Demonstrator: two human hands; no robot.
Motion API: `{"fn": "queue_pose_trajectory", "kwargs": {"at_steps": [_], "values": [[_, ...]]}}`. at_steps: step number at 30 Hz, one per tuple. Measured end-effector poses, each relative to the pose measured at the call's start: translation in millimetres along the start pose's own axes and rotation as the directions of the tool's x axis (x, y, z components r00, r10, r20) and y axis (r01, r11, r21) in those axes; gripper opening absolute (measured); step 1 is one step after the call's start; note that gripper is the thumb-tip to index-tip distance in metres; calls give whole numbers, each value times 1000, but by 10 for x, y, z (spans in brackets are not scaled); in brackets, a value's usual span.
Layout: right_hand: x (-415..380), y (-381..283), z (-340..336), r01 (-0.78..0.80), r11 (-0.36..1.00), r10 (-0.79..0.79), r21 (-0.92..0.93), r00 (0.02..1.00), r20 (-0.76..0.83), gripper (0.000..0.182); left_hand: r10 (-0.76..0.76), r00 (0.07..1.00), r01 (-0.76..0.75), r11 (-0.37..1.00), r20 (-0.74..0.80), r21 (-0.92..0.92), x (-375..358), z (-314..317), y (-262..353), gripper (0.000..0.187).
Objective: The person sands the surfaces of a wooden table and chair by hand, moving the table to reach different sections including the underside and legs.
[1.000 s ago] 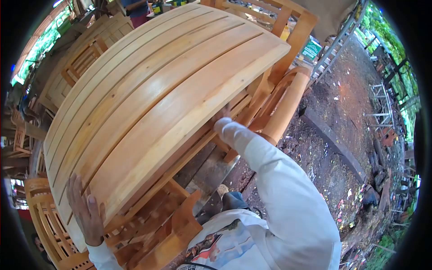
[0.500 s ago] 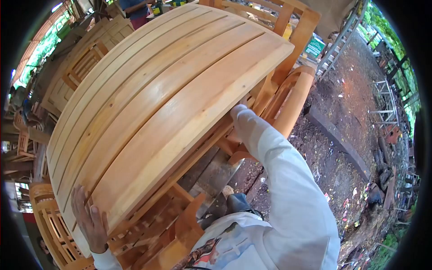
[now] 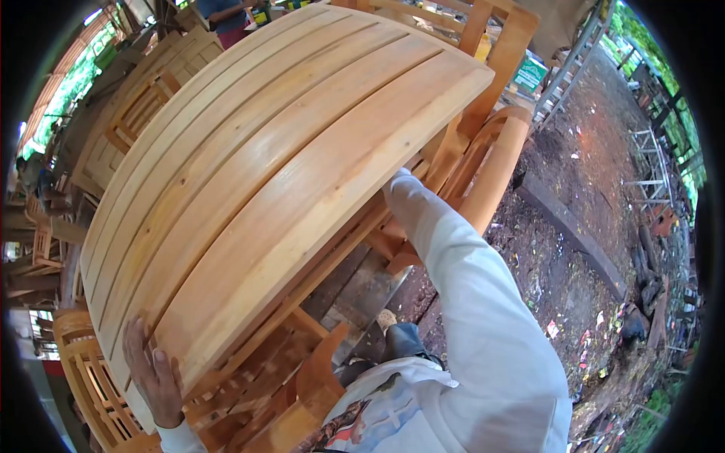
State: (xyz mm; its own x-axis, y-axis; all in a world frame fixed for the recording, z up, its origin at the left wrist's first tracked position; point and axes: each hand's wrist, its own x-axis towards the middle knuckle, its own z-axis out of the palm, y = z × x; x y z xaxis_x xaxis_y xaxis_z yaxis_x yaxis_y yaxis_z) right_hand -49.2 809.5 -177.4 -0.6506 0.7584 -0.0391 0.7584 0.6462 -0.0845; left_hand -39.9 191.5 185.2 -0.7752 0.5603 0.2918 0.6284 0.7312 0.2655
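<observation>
A slatted wooden tabletop (image 3: 279, 158) with pale, smooth boards and dark gaps fills the middle of the view, tilted across chairs. My left hand (image 3: 155, 370) lies on its near-left corner, fingers stretched along the slats and thumb apart near the edge. My right arm, in a white sleeve (image 3: 461, 249), reaches to the tabletop's near long edge. The right hand is hidden beneath that edge, so its fingers and anything in them cannot be seen. Below the edge, a wooden frame rail (image 3: 302, 291) runs along the tabletop.
A wooden armchair (image 3: 495, 166) stands close at the right, another slatted chair (image 3: 91, 377) at the lower left. A dark beam (image 3: 570, 234) lies on the littered dirt ground. A ladder (image 3: 578, 64) leans at the upper right. Another person (image 3: 226, 19) stands at the far side.
My right hand has slipped a little further under the tabletop's edge, out of sight. The left hand stays at the corner.
</observation>
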Motion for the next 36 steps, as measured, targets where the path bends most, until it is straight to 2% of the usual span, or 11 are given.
{"fn": "queue_pose_trajectory", "kwargs": {"at_steps": [11,17,19,21,24,26,29,31,35,36], "values": [[6,78,-10,0,1000,0,-16,1000,-2,37,3,1000,-3,999,6,54,-12,-28,11,56],[-3,41,-15,-1,1000,1,-19,1000,-9,34,7,1000,-7,1000,13,21,7,-29,28,57],[-270,-102,12,75,996,-75,-41,997,-7,34,11,1000,-11,1000,8,18,14,-17,21,57],[-737,-375,52,229,971,-229,-66,973,4,33,2,1000,-2,1000,-2,1,14,-4,42,57],[-1209,-587,87,364,927,-368,-89,928,-47,32,-15,1000,14,1000,-24,-18,3,-10,66,58],[-1094,-475,23,307,943,-316,-130,948,-47,31,-10,999,10,1000,-31,-3,-42,-8,-4,57],[-398,29,-132,52,992,-58,-118,997,-44,30,-14,1000,12,998,-22,-62,-72,-23,-28,56],[-187,203,-181,-41,995,35,-94,998,-56,30,-21,999,20,998,-31,-56,-62,-11,-47,56],[-785,-98,107,142,970,-170,-200,977,-128,29,-20,999,18,999,-40,-49,-34,5,-5,56],[-833,-98,81,143,966,-176,-218,974,-141,29,-6,999,5,999,-42,-35,-34,22,-13,56]]}}
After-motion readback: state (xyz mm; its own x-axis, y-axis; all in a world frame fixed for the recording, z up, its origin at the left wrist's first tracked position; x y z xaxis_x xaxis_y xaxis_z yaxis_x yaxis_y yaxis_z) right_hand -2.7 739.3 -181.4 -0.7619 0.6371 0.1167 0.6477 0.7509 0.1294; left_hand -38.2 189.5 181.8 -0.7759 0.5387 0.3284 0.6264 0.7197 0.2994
